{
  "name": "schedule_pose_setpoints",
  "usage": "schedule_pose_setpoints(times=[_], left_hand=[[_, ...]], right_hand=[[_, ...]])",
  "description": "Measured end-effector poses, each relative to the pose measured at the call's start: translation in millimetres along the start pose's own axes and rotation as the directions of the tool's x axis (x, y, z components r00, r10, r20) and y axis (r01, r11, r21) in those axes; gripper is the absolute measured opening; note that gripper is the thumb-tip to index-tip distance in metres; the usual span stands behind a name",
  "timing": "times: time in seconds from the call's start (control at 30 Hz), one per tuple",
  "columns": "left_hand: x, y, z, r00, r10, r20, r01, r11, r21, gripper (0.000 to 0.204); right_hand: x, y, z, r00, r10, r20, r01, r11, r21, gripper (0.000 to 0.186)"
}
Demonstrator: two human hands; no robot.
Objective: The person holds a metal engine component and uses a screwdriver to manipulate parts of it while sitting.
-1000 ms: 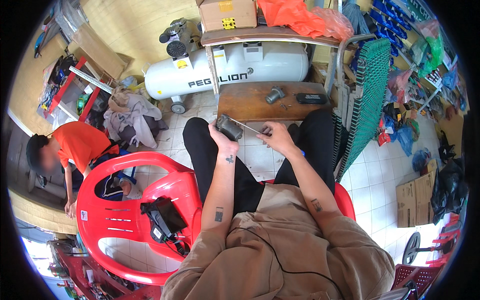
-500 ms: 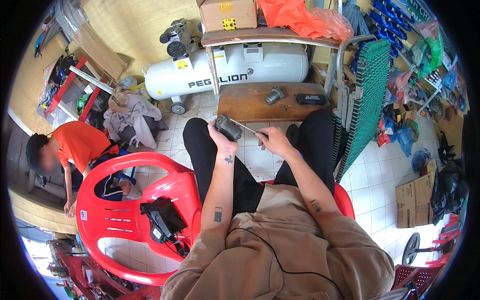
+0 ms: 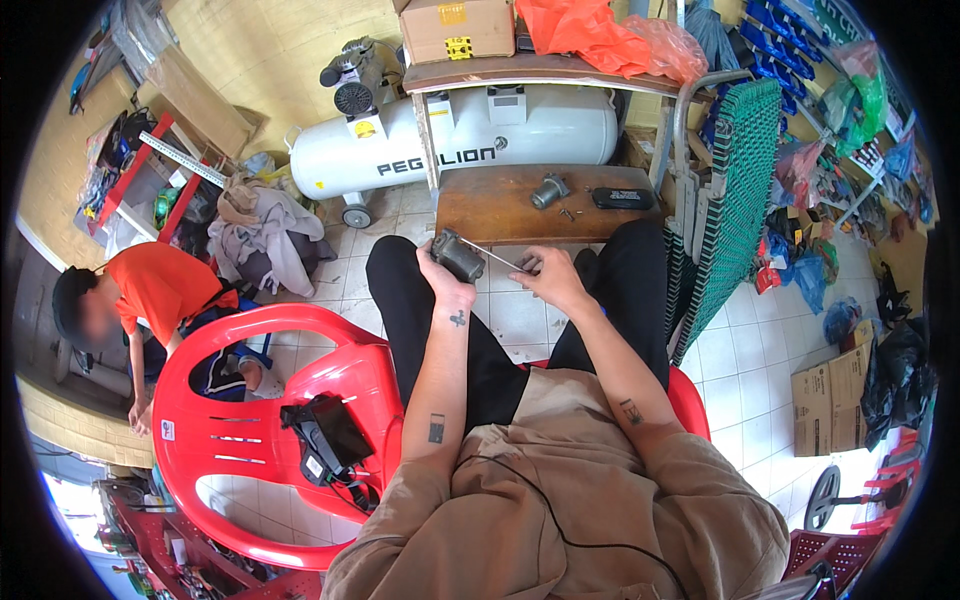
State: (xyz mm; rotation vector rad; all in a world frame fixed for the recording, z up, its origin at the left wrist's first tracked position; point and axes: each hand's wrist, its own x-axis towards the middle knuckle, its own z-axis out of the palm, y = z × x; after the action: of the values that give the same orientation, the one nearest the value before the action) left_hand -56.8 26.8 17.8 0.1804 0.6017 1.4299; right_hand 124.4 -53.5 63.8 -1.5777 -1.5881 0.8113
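In front, the upturned left hand (image 3: pixel 446 282) grasps a motor (image 3: pixel 460 262), the right hand (image 3: pixel 550 276) a screwdriver (image 3: pixel 497 258). Beyond sits a cardboard box (image 3: pixel 456 30).

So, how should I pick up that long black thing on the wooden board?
Probably pinch the black thing across its middle, from above and the person's side. It stretches left to right, so thumb and fingers should span its narrow width. Avoid its left end: small metal bits lie nearby. The right hand is nearer, but holds a thin rod.
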Motion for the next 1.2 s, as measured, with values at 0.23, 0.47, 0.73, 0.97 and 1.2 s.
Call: schedule_pose_setpoints(times=[0.23,0.47,0.73,0.97,1.2], left_hand=[[-1.0,0.1,2.9,1.0,-0.004,-0.006,0.004,1.0,0.005,0.038],[-0.6,-0.2,0.8,1.0,-0.012,0.002,0.012,1.0,0.003,0.038],[-2.0,-0.8,3.3,1.0,-0.015,-0.016,0.015,1.0,0.015,0.039],[0.4,-1.0,0.6,1.0,-0.008,-0.018,0.008,1.0,0.015,0.038],[0.9,-0.8,-0.3,1.0,-0.019,-0.016,0.019,1.0,0.006,0.039]], right_hand=[[2.6,8.8,3.5,0.998,-0.041,0.044,0.042,0.998,-0.038,0.022],[0.3,3.7,4.0,0.996,-0.038,0.075,0.043,0.996,-0.078,0.026],[2.6,11.1,6.4,0.988,-0.127,-0.086,0.121,0.99,-0.067,0.026],[2.0,5.9,4.4,0.999,-0.033,-0.005,0.033,0.997,-0.068,0.02],[5.4,15.6,9.4,0.996,-0.049,0.074,0.056,0.994,-0.092,0.025]])
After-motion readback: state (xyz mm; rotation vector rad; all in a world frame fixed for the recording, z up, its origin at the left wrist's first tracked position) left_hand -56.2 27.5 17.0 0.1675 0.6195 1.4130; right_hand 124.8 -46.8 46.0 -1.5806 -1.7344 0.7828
